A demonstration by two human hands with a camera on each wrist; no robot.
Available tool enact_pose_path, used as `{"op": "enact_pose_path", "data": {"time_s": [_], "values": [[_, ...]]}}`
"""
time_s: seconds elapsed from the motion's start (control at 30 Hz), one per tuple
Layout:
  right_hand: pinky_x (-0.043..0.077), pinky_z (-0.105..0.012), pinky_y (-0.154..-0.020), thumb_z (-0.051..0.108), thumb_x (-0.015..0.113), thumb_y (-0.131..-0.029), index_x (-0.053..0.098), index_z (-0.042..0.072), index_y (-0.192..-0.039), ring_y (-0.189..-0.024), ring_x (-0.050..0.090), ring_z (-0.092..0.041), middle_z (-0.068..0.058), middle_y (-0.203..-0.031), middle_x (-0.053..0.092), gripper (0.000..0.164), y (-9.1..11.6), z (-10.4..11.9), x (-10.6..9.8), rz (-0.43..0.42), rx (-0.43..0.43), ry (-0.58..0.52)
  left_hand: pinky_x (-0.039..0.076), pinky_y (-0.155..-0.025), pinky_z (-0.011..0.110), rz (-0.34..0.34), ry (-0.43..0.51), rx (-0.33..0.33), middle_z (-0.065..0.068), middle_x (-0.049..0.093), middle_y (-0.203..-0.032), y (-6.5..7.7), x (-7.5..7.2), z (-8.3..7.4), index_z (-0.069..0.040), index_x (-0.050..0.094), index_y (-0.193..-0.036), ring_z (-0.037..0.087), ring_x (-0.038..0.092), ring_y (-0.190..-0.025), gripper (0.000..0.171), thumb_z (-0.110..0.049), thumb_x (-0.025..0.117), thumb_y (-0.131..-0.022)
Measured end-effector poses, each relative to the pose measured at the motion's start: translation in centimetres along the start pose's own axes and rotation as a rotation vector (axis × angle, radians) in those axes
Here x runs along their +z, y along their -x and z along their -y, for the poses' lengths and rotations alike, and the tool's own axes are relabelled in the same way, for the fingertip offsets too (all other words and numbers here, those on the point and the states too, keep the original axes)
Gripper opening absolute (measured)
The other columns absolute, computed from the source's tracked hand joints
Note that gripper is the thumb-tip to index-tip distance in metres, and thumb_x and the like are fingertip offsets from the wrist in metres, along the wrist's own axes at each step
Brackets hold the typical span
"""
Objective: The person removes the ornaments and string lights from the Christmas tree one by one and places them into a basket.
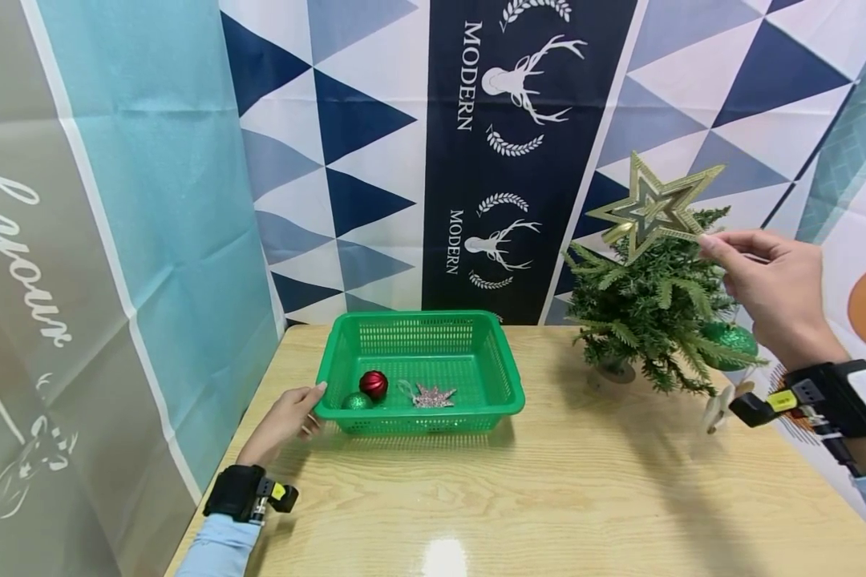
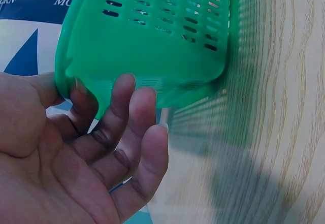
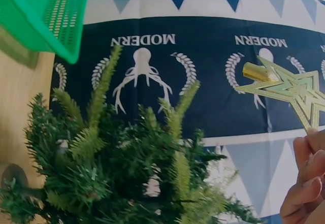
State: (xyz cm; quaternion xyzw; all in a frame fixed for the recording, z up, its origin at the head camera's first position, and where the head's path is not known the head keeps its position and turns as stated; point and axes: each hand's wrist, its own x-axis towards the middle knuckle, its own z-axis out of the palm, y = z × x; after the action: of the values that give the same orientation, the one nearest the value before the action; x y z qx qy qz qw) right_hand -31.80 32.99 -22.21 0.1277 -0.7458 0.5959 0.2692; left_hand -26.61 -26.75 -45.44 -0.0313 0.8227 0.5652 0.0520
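My right hand (image 1: pixel 783 284) pinches one point of a gold star tree topper (image 1: pixel 649 210) between thumb and fingertips. The star is held up in front of the top of a small green Christmas tree (image 1: pixel 642 300), its gold socket (image 3: pixel 255 72) facing away from the fingers. At the left, my left hand (image 1: pixel 289 417) grips the corner rim of a green plastic basket (image 2: pixel 147 46) with thumb and index finger, the other fingers loosely bent below. Inside the basket lie a red ball (image 1: pixel 374 385), a green glitter ball (image 1: pixel 357 401) and a pink glittery star-like ornament (image 1: pixel 433 396).
A green glitter ball (image 1: pixel 730 344) hangs on the tree's right side, with a whitish ornament (image 1: pixel 719 407) lower down. The wooden table (image 1: pixel 548 497) meets a patterned cloth backdrop (image 1: pixel 375 160) behind and at both sides.
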Motion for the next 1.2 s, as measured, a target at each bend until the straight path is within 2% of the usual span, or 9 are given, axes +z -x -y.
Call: {"op": "enact_pose_path", "data": {"time_s": [0.07, 0.2, 0.3, 0.5, 0.73, 0.93, 1.03, 1.2], "values": [[0.048, -0.014, -0.050, 0.011, 0.078, -0.095, 0.078, 0.000, -0.108, -0.055, 0.054, -0.005, 0.006, -0.090, 0.074, 0.017, 0.1, -0.2, 0.3, 0.013, 0.006, 0.023, 0.055, -0.080, 0.042, 0.008, -0.001, 0.009, 0.025, 0.064, -0.102, 0.1, 0.0, -0.1, 0.002, 0.051, -0.142, 0.031, 0.064, -0.086, 0.064, -0.052, 0.045, -0.109], [0.046, -0.017, -0.049, 0.017, 0.076, -0.097, 0.077, 0.002, -0.112, -0.056, 0.052, -0.006, 0.009, -0.090, 0.071, 0.022, 0.3, -0.8, 0.9, 0.035, -0.005, 0.167, 0.056, -0.077, 0.042, 0.020, -0.014, 0.031, 0.025, 0.064, -0.100, 0.1, 0.0, -0.1, 0.005, 0.051, -0.139, 0.031, 0.064, -0.083, 0.064, -0.051, 0.044, -0.110], [0.044, -0.020, -0.047, 0.022, 0.077, -0.097, 0.076, 0.004, -0.115, -0.053, 0.052, -0.007, 0.010, -0.088, 0.071, 0.025, 0.5, -1.1, 1.2, 0.055, 0.005, 0.216, 0.056, -0.076, 0.043, 0.006, 0.000, 0.020, 0.025, 0.064, -0.099, 0.1, 0.0, -0.1, 0.004, 0.055, -0.136, 0.031, 0.064, -0.082, 0.061, -0.051, 0.045, -0.110], [0.036, -0.026, -0.040, 0.027, 0.077, -0.096, 0.076, 0.007, -0.115, -0.047, 0.048, -0.009, 0.012, -0.078, 0.070, 0.027, 0.9, -1.7, 2.3, 0.083, 0.023, 0.246, 0.055, -0.076, 0.045, -0.012, 0.023, 0.014, 0.023, 0.064, -0.097, 0.1, 0.0, -0.1, 0.004, 0.057, -0.134, 0.030, 0.063, -0.081, 0.060, -0.050, 0.046, -0.110], [0.035, -0.030, -0.037, 0.031, 0.077, -0.096, 0.075, 0.006, -0.116, -0.046, 0.050, -0.014, -0.002, -0.064, 0.064, 0.032, 1.5, -2.4, 3.2, 0.115, 0.005, 0.312, 0.055, -0.073, 0.040, -0.019, 0.017, 0.007, 0.024, 0.064, -0.096, 0.1, 0.0, 0.0, 0.002, 0.058, -0.133, 0.029, 0.063, -0.080, 0.058, -0.050, 0.045, -0.110], [0.036, -0.031, -0.038, 0.036, 0.075, -0.097, 0.073, 0.005, -0.119, -0.047, 0.050, -0.015, 0.002, -0.078, 0.071, 0.038, 1.9, -2.7, 3.9, 0.151, 0.031, 0.325, 0.055, -0.077, 0.043, -0.010, 0.029, 0.011, 0.026, 0.063, -0.100, -0.2, 0.1, 0.2, 0.001, 0.056, -0.135, 0.034, 0.064, -0.084, 0.057, -0.049, 0.046, -0.110], [0.035, -0.032, -0.038, 0.039, 0.073, -0.098, 0.073, 0.006, -0.121, -0.047, 0.049, -0.016, 0.002, -0.073, 0.068, 0.040, 2.1, -2.7, 4.3, 0.169, 0.040, 0.341, 0.055, -0.078, 0.044, -0.012, 0.043, 0.007, 0.026, 0.063, -0.100, -0.1, 0.1, 0.1, 0.000, 0.057, -0.135, 0.036, 0.064, -0.085, 0.055, -0.048, 0.048, -0.110], [0.036, -0.033, -0.039, 0.045, 0.071, -0.098, 0.073, 0.009, -0.121, -0.048, 0.050, -0.017, -0.002, -0.071, 0.066, 0.042, 2.3, -3.1, 5.0, 0.193, 0.055, 0.388, 0.055, -0.074, 0.042, -0.024, 0.034, 0.011, 0.025, 0.064, -0.096, -0.1, 0.1, 0.1, 0.002, 0.060, -0.129, 0.030, 0.064, -0.079, 0.055, -0.048, 0.046, -0.110]]}}
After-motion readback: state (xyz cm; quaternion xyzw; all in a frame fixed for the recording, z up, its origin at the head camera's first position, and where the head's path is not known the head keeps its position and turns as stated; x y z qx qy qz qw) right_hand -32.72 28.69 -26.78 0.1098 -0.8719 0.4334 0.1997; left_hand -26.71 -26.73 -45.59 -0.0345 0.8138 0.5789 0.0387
